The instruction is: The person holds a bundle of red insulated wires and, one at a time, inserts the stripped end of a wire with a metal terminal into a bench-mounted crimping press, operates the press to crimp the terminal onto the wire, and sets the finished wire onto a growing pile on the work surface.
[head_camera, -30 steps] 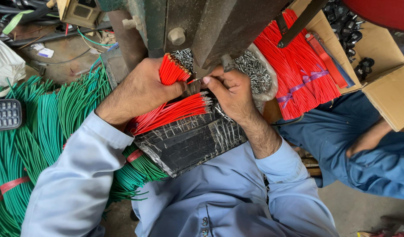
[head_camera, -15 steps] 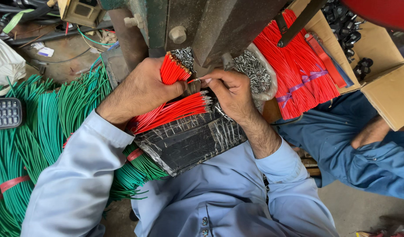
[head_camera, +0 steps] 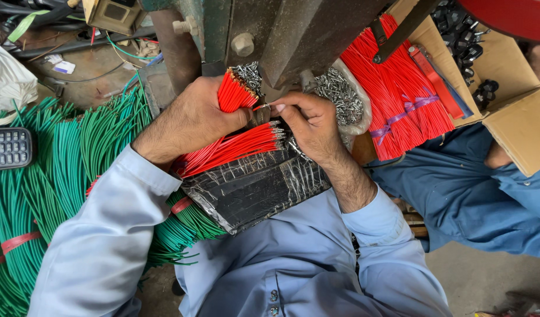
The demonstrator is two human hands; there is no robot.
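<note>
Cluttered workshop corner, seen from above

Dusty concrete floor (head_camera: 487, 276) at lower right; a dark green machine frame (head_camera: 293, 29) fills the top, with a grimy, cable-strewn surface (head_camera: 88, 64) at upper left.

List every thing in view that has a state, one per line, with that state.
Left hand: closed around a bunch of red wires.
Right hand: pinching one wire end at the machine.
Finished red wires: lying on the black pad.
Green wires: bundled, banded.
Cardboard box: open.
Phone: face up.
</note>
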